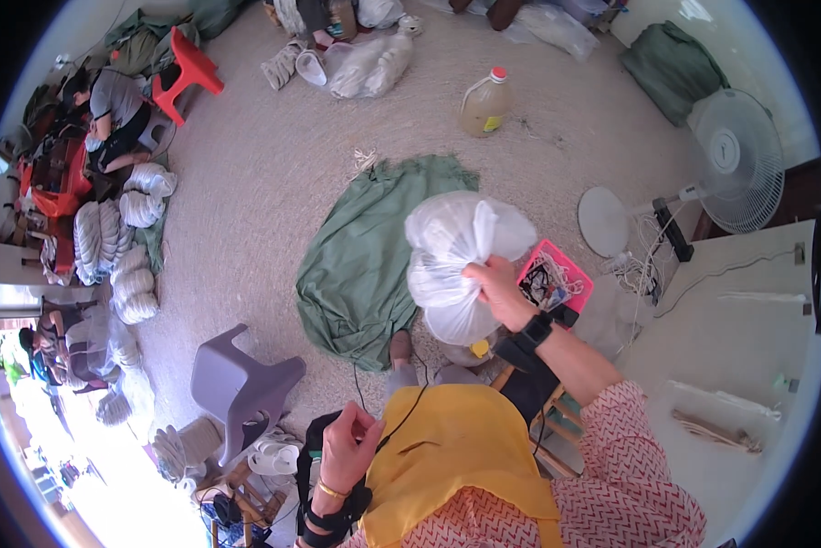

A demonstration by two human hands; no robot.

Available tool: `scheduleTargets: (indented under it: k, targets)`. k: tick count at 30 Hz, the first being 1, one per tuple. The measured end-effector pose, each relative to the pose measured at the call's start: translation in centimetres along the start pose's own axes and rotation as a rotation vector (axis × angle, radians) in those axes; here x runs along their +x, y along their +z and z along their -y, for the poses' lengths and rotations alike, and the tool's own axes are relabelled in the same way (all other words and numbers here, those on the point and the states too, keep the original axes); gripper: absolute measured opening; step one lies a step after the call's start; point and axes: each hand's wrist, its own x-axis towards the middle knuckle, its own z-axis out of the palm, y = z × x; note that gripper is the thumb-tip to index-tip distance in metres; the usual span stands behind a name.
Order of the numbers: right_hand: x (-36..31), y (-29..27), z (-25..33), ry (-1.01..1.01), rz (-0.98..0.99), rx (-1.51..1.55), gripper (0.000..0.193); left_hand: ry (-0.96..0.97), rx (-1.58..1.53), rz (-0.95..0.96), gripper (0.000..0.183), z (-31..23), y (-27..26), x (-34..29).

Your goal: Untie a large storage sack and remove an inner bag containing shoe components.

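Note:
My right hand (504, 292) grips the gathered neck of a full white plastic bag (447, 239), holding it out in front of me. The bag bulges on both sides of the fist, and its contents cannot be made out. Beneath and left of it, a green cloth or sack (356, 260) lies spread on the floor, partly covered by the bag in view. My left hand (347, 447) is raised beside my yellow apron (456, 438), its fingers curled together in a pinch. Whether anything small is between those fingertips is hidden. A dark cable passes close to them.
A pink basket (584, 279) of cords stands right of the bag. A grey stool (237, 379) lies tipped at left; a jug with a red cap (486, 105) stands ahead. At right is a fan (739, 164) with loose cables. Other people sit among bundles at left.

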Motion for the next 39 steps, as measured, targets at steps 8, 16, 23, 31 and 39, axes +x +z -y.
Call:
scheduleTargets:
  k: [8,16,23,31,39]
  targets:
    - [8.1,7.7,-8.3,0.040,0.135,-0.166,0.017,-0.205,-0.052,-0.081,0.018,3.0,-0.7,-0.8]
    - [19.3,1.5,-13.9,-0.342,-0.072,-0.609,0.016,-0.210,-0.046,-0.060,0.020,5.3,0.3,0.2]
    - [8.2,-14.4,-19.6,-0.081,0.166,-0.965,0.019,-0.115,0.024,0.050,0.019,2.2,0.0,3.2]
    - [-21.9,-18.1,-38.3,0.466,0.520,-1.209,0.032,0.053,0.077,0.356,0.021,0.5,-0.6,5.6]
    - [-48.4,-15.0,-42.4,0.723,0.264,-0.692,0.030,0.052,0.322,0.668,0.029,0.1,0.3,7.8]
